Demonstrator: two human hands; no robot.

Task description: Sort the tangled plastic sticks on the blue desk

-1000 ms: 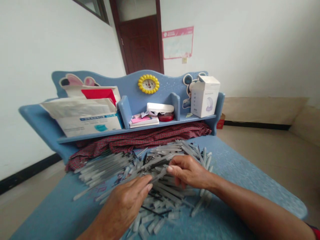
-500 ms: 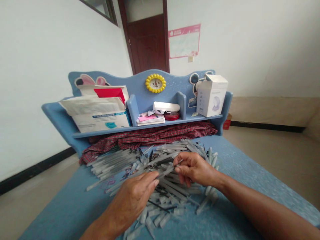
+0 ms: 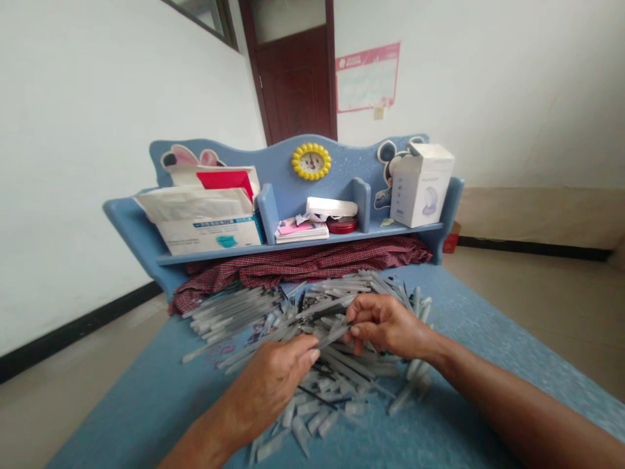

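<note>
Between my hands lies a clear, frosted pen barrel (image 3: 333, 335), held slanting up to the right over a pile of similar parts. My left hand (image 3: 280, 370) is closed around its lower end, thumb on top. At the upper end, the fingers of my right hand (image 3: 385, 324) are pinched together on the pen's tip; what exactly sits between them is hidden. Beneath both hands are loose pen barrels (image 3: 344, 366), some thin black refills (image 3: 317, 397) and several clear pen caps (image 3: 306, 428). A sheaf of pens (image 3: 234, 316) with dark ends lies to the left.
Behind the pile, a red checked cloth (image 3: 293, 264) is bunched under a blue shelf (image 3: 219, 255). On the shelf stand a mask box (image 3: 209, 234), papers (image 3: 303, 231), a red round tin (image 3: 342, 225) and a white box (image 3: 420, 189). The blue tabletop (image 3: 483, 345) extends right.
The view has turned slightly left, so the scene sits further right. Both hands keep nearly the same hold on the pen barrel, with the right fingers shifted a little at its tip.
</note>
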